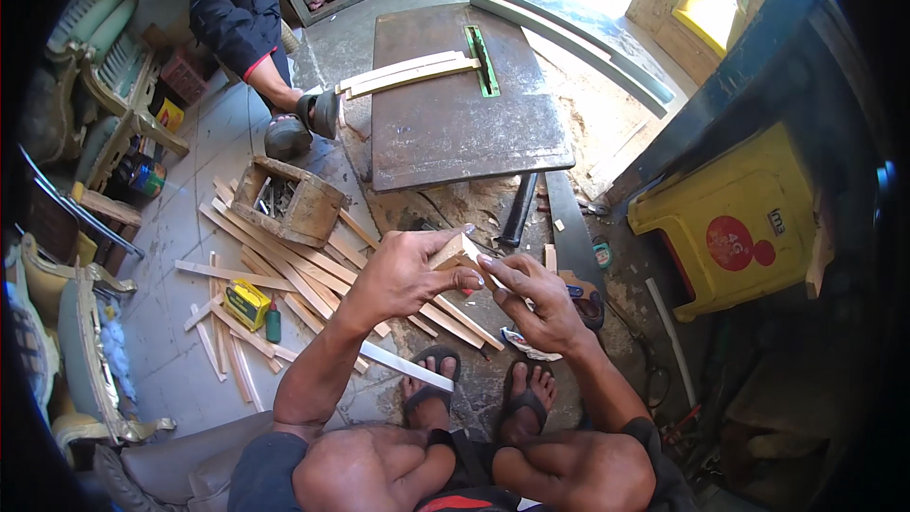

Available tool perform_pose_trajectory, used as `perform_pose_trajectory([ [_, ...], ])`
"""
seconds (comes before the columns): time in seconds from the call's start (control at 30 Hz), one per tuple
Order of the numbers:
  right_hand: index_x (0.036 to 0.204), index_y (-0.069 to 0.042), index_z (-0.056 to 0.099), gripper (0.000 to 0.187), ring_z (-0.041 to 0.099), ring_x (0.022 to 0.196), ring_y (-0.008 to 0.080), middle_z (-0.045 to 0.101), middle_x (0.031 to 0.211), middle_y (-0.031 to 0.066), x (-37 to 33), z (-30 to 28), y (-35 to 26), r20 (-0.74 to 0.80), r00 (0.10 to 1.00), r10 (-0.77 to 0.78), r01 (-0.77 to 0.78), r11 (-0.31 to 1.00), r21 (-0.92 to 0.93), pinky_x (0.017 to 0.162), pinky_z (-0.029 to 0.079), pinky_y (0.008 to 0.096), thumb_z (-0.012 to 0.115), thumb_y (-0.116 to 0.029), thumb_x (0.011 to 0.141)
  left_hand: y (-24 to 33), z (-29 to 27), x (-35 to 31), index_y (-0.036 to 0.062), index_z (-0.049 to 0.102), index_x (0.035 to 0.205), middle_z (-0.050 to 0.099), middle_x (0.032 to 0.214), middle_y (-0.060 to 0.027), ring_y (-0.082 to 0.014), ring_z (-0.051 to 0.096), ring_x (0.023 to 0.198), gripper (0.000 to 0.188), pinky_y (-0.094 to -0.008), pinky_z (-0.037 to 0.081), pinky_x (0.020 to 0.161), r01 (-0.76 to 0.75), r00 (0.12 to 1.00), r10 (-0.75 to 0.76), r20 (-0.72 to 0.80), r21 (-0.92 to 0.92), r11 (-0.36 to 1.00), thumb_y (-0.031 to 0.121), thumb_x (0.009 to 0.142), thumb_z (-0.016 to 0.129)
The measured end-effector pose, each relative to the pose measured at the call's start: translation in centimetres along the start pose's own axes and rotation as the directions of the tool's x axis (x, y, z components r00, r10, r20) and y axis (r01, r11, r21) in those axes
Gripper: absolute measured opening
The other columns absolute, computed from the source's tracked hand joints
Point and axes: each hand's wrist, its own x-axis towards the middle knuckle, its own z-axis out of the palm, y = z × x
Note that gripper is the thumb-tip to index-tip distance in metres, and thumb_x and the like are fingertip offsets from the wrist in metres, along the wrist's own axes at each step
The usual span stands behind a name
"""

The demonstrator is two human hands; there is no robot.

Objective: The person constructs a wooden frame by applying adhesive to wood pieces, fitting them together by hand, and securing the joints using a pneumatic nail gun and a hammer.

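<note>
A short, pale piece of wood (456, 252) is held up between my hands, above the floor in front of my feet. My left hand (400, 273) grips it from the left, thumb and fingers closed around its end. From the other side, my right hand (542, 305) pinches the wood's right edge with thumb and forefinger; the fingers partly cover it. Beneath and left of my hands, long thin wooden strips (301, 275) lie in a loose pile. A white strip (408, 366) reaches across to my left foot.
Ahead stands a saw table (445, 137) with a green slot insert (482, 62) and curved wood pieces (408, 74). Left are a wooden box (318, 210) of small metal parts and a yellow box (246, 304). A yellow stool (749, 199) stands right; a seated person (232, 9) is far left.
</note>
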Motion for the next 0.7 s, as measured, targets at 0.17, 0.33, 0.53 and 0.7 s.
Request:
perform_pose_trajectory([
  [0.17, 0.146, -0.011, 0.063, 0.052, 0.069, 0.120, 0.0311, 0.069, 0.131, 0.0172, -1.1, 3.0, 7.0, -0.083, 0.996, 0.034, -0.021, 0.987, 0.159, 0.102, 0.053, 0.0410, 0.068, 0.000, 0.095, -1.9, 0.6, 3.2, -0.0010, 0.068, 0.134, 0.074, 0.094, -0.0273, -0.0361, 0.077, 0.088, 0.070, -0.0428, 0.057, 0.078, -0.099, 0.993, 0.043, 0.114, 0.543, 0.834, 0.050, 0.088, 0.082],
  [0.33, 0.152, -0.008, 0.052, 0.059, 0.067, 0.126, 0.0252, 0.070, 0.134, 0.0159, -3.1, 5.6, 12.4, -0.096, 0.977, 0.188, -0.134, 0.903, 0.409, 0.107, 0.052, 0.0383, 0.061, 0.008, 0.096, -4.5, 3.3, 6.0, -0.0027, 0.064, 0.136, 0.071, 0.089, -0.0288, -0.0465, 0.071, 0.091, 0.076, -0.0502, 0.056, 0.079, -0.134, 0.969, -0.041, 0.245, 0.652, 0.746, 0.053, 0.087, 0.080],
  [0.53, 0.155, -0.011, 0.047, 0.060, 0.068, 0.125, 0.0254, 0.071, 0.132, 0.0176, -4.3, 5.6, 13.4, -0.062, 0.969, 0.240, -0.175, 0.840, 0.513, 0.106, 0.052, 0.0372, 0.063, 0.003, 0.099, -6.2, 4.8, 6.4, -0.0039, 0.063, 0.130, 0.071, 0.100, -0.0244, -0.0413, 0.070, 0.095, 0.065, -0.0468, 0.055, 0.086, -0.341, 0.940, 0.254, 0.230, 0.570, 0.747, 0.042, 0.087, 0.082],
  [0.7, 0.155, -0.012, 0.050, 0.060, 0.066, 0.128, 0.0261, 0.069, 0.136, 0.0175, -4.7, 5.3, 13.8, -0.032, 0.965, 0.259, -0.214, 0.853, 0.476, 0.107, 0.053, 0.0381, 0.063, 0.004, 0.099, -5.1, 3.8, 5.6, -0.0023, 0.066, 0.130, 0.071, 0.103, -0.0184, -0.0334, 0.072, 0.095, 0.056, -0.0414, 0.056, 0.086, -0.175, 0.975, 0.099, 0.198, 0.421, 0.890, 0.024, 0.085, 0.085],
])
